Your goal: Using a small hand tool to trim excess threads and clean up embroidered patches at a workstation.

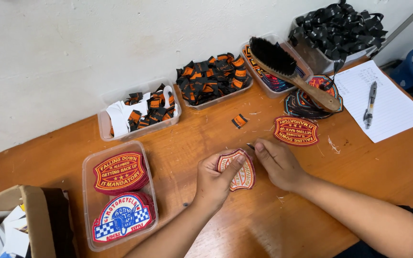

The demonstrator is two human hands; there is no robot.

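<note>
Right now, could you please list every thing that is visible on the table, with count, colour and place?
Table: one, orange-brown wood.
Held patch: one, red and cream, between both hands.
Loose patch: one, red and yellow, beyond the right hand.
Patch tray: one, clear, front left.
Label trays: several, clear, along the wall, holding black-orange labels.
Brush: one, wooden, black bristles, across a tray.
Paper: one, white, far right.
Pen: one, grey, on the paper.
Cardboard box: one, brown, bottom left.
Left hand: holds the patch.
Right hand: pinches a small tool I cannot identify.
</note>
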